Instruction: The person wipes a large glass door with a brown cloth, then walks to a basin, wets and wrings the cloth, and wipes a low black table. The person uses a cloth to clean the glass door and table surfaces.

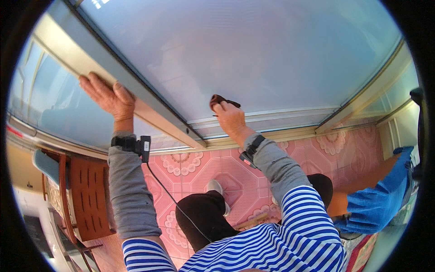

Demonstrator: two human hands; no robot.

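Note:
My left hand (pixel 110 97) rests with its fingers spread on the pale frame post (pixel 156 125) between two glass panes, holding nothing. In my right hand (pixel 231 119) is a bunched dark brown cloth (pixel 217 101), gripped by the fingers near the lower part of the large glass pane (pixel 258 61). The cloth seems to be against the glass; the exact contact is hidden. The pane shows cloudy, bluish reflections. Both wrists wear black straps with small devices, and a cable runs down from the left one.
Pink patterned floor tiles (pixel 241 170) lie below the window's bottom rail. A reddish-brown slatted wooden chair (pixel 89 197) stands at the lower left. At the right are an orange surface (pixel 363 173) and a blue cloth (pixel 377 204).

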